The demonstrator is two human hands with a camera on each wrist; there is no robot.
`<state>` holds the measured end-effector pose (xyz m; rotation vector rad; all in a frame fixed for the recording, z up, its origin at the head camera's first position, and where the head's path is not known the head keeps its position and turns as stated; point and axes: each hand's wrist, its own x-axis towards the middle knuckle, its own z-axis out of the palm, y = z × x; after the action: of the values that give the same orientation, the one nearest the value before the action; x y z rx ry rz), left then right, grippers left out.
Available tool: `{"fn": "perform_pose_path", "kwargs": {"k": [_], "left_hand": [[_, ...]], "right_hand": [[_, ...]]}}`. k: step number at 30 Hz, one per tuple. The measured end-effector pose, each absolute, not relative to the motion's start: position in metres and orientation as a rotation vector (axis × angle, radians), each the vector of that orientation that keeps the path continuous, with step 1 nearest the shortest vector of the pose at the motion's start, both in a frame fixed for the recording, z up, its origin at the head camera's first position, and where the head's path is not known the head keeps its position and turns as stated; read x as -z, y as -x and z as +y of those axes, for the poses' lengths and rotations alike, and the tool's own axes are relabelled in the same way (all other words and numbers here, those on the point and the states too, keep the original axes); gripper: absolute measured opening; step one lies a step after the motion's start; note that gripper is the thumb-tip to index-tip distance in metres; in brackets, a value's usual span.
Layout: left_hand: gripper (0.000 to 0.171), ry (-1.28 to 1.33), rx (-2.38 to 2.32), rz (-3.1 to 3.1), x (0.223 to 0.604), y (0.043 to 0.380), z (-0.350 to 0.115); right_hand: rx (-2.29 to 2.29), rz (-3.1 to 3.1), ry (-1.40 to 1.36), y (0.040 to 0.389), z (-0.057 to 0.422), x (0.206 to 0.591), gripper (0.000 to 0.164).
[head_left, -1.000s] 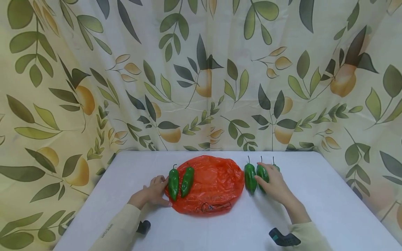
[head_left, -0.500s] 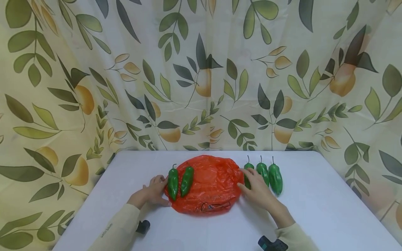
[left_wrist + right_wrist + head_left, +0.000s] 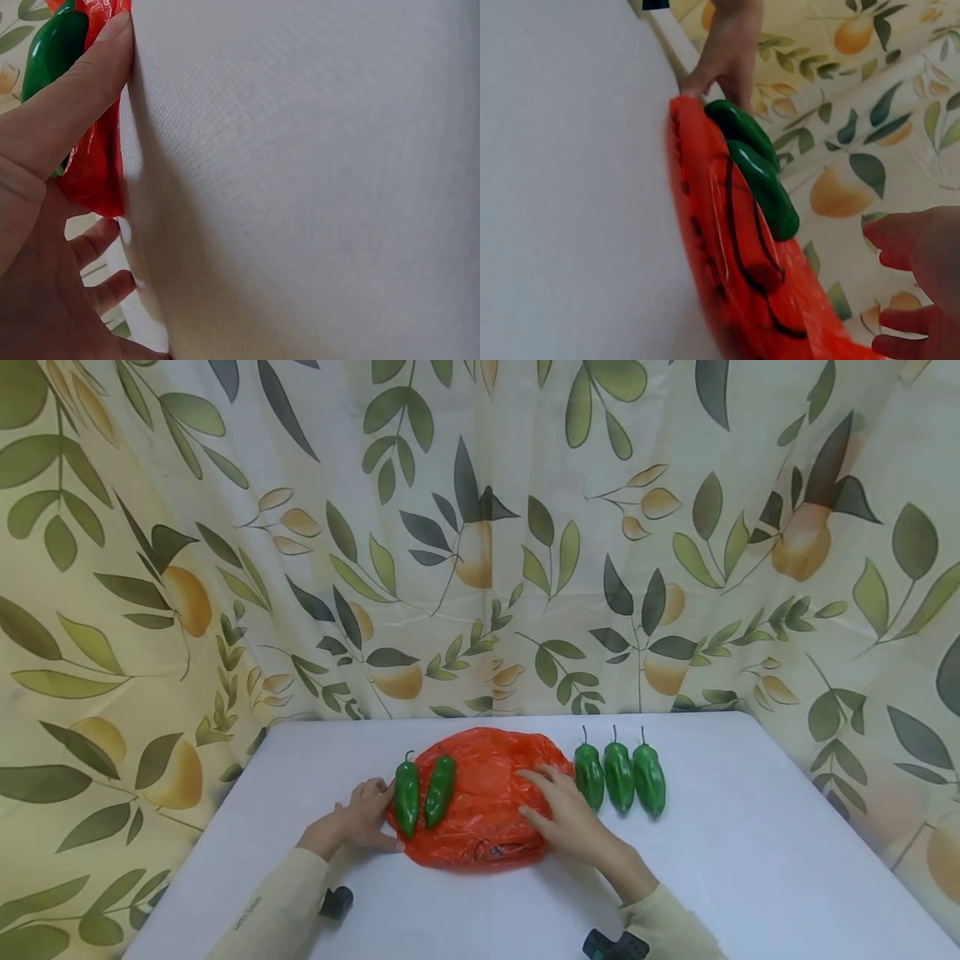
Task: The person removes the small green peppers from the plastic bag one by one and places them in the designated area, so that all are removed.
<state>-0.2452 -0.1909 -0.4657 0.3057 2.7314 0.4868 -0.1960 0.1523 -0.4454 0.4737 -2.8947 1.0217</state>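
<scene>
A crumpled red plastic bag (image 3: pixel 487 802) lies flat on the white table. Two green peppers (image 3: pixel 407 797) rest side by side on its left part. At the bag's left edge is my left hand (image 3: pixel 366 820); in the left wrist view its thumb (image 3: pixel 79 94) lies along the red plastic and the other fingers reach down to the table. My right hand (image 3: pixel 572 822) is over the bag's right part, fingers spread and holding nothing. In the right wrist view that hand (image 3: pixel 922 277) appears apart from the peppers (image 3: pixel 765 187).
Three more green peppers (image 3: pixel 618 778) stand in a row right of the bag, stems pointing away. The white table (image 3: pixel 750 860) extends on both sides. Behind it hangs a curtain (image 3: pixel 555 527) printed with leaves and fruit.
My right hand has moved left from the row of peppers to over the bag, uncovering all three. The left hand keeps its place. The head view has shifted slightly.
</scene>
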Motion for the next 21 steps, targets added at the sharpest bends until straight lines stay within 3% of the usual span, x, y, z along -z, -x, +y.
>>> {"fn": "perform_pose_path", "kwargs": {"k": [21], "left_hand": [[0.106,-0.323,-0.482,2.739,0.464,0.244,-0.192]], "right_hand": [[-1.251,-2.960,-0.736,0.210,0.079,0.454,0.053]]}}
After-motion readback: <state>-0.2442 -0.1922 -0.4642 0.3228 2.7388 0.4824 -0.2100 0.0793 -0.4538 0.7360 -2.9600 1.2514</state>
